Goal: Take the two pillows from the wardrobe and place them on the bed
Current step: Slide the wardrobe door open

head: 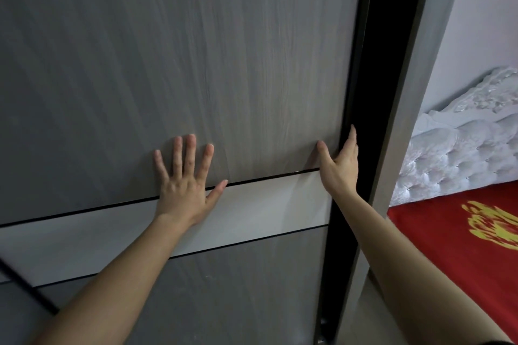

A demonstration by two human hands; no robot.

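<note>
A grey wood-grain sliding wardrobe door with a pale horizontal band fills most of the view. My left hand lies flat on the door with its fingers spread. My right hand is at the door's right edge: thumb on the front face, fingers around the edge into a narrow dark gap. The gap shows only black; no pillows are visible. The bed with a red cover and a yellow pattern lies at the right.
A grey wardrobe side panel stands between the gap and the bed. A white tufted headboard rises behind the red cover against a pale wall. A dark strip crosses the bottom left corner.
</note>
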